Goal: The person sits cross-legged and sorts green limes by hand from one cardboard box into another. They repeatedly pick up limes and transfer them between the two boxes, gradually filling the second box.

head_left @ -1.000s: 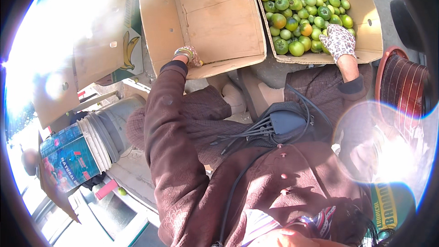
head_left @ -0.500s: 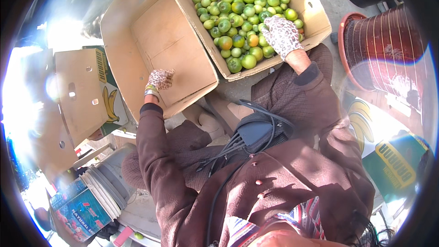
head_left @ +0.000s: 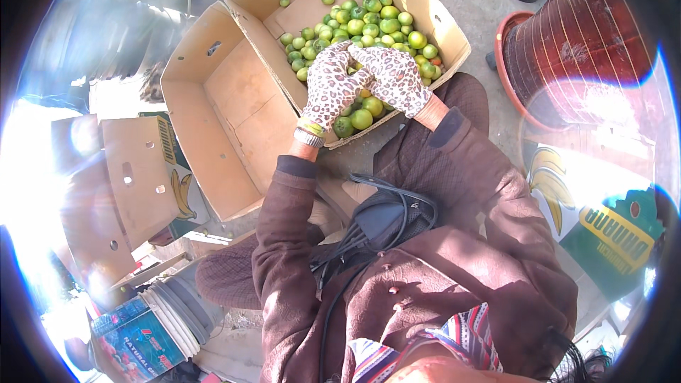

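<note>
Sleeves of brown cloth lead up to both gloved hands, which meet over green citrus fruits [head_left: 369,28] in a cardboard box [head_left: 443,25]. Left hand [head_left: 332,89] lies fingers curled on the pile; right hand [head_left: 394,78] likewise, fingertips touching. What either grips I cannot tell. Beyond-left stands an empty cardboard box [head_left: 213,120]; far right, a red basket [head_left: 582,35].

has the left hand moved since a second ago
Yes. The left hand left the empty cardboard box and now lies over the fruit in the full box, beside the right hand.
</note>
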Motion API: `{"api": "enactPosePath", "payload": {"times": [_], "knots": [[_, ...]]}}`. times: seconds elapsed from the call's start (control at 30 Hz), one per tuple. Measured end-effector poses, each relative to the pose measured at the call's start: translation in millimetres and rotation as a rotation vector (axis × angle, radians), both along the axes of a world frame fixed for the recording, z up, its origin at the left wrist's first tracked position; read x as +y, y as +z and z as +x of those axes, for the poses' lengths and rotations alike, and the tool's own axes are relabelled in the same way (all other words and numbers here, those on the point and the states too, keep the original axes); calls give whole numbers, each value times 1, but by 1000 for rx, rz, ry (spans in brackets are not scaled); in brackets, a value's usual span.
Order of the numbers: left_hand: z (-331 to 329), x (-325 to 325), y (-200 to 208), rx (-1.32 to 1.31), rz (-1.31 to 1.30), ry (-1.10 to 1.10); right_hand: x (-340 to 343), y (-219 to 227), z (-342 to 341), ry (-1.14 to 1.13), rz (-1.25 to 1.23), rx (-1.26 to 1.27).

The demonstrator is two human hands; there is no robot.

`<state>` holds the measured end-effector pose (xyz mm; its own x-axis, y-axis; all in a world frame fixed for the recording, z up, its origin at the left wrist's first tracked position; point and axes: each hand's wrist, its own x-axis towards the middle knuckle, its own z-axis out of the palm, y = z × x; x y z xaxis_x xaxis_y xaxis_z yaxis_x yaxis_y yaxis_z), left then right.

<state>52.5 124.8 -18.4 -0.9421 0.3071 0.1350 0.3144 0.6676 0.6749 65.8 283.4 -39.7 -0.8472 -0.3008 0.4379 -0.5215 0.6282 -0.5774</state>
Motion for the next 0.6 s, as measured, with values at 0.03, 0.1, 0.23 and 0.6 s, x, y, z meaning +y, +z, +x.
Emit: {"api": "enactPosePath", "payload": {"times": [0.03,0.1,0.23,0.6], "knots": [[1,3,-1,-155,124,50,1,-4,-1,-16,17,35],[-2,-1,-10,-27,65,67,2,-9,-1,-38,50,99],[-25,-8,-15,68,323,289,16,-32,-17,-218,90,3],[-86,-11,-82,-44,555,740,65,-1,-67,-174,527,-258]]}}
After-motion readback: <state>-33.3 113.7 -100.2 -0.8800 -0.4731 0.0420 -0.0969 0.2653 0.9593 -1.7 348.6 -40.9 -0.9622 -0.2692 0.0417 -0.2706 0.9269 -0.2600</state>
